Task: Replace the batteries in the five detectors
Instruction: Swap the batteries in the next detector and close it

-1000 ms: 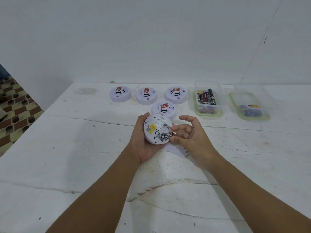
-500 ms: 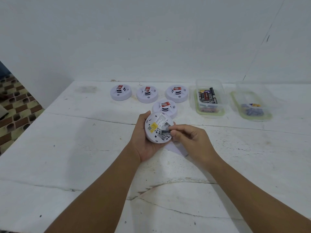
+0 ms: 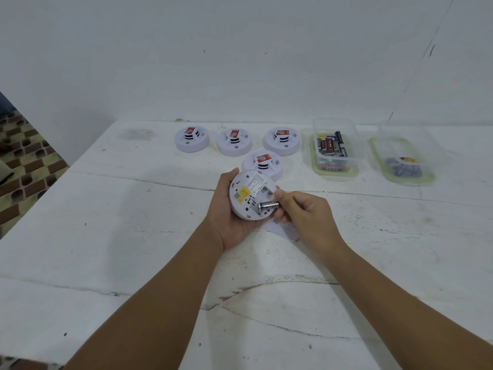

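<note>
As seen from the head view, each line is labelled:

Battery: one battery (image 3: 269, 205) is pinched in the right hand (image 3: 306, 213) at the open back of the held detector (image 3: 250, 194), low on its right side; whether it touches the compartment cannot be told.
Long axis: it lies nearly level, left to right, with the metal end toward the detector's middle and the other end hidden in the fingers.
Direction: the compartment lies to the left of the right hand, just beside it, so a short leftward or outward pull is judged to be what the move turns on.
Right hand: closed narrowly on the battery.
Left hand: the left hand (image 3: 230, 209) is cupped under the detector, back side up, above the table (image 3: 106, 236).
Nearer hand: the right, already on the battery.
Detectors: five counted, one held and four (image 3: 262, 165) resting face up beyond it.
Boxes: two counted at the right; the batteries box (image 3: 334, 149) holds several cells, the far box (image 3: 402, 162) some blue items, too small to count.
</note>
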